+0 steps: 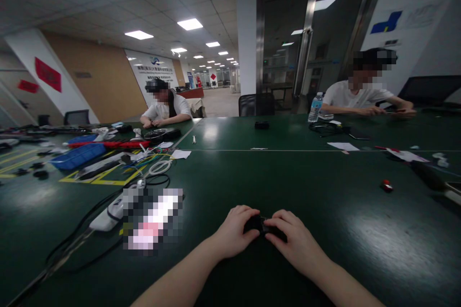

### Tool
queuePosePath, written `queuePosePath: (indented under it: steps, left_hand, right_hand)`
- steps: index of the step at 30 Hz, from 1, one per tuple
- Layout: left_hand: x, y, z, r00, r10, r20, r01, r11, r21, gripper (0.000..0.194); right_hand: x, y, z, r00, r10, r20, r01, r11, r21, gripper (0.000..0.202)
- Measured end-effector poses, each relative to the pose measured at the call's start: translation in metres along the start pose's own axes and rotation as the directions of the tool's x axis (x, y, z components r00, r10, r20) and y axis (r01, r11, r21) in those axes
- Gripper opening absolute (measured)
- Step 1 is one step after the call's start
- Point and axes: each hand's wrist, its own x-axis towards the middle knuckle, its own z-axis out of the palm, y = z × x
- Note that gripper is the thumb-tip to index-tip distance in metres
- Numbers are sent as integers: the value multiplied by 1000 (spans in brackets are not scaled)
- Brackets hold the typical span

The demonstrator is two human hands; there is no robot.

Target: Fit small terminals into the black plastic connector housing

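Observation:
A small black object rests low over the green table, between my two hands. My left hand has its fingers and thumb curled round the left end of it. Its right end is held by my right hand, with the index finger laid across the top and the thumb along the near side. The fingertips of both hands come close together at its middle. My palms and fingers hide much of the object, so its exact shape cannot be made out.
To the left lie a white power strip with black cables, a blurred bright device and a blue tray. A small red item and a water bottle are to the right. Two people sit across the table.

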Motion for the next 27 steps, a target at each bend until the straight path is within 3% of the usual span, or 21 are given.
queuePosePath:
  steps: [19, 27]
  left_hand:
    - [-1, 6, -6, 999, -20, 34, 21, 1000, -17, 45]
    - [-1, 3, -1, 1000, -13, 11, 13, 1000, -4, 45]
  right_hand:
    - [0, -3, -4, 997, 58, 46, -59, 998, 30, 21]
    - [-1, -1, -3, 998, 57, 7, -57, 997, 48, 35]
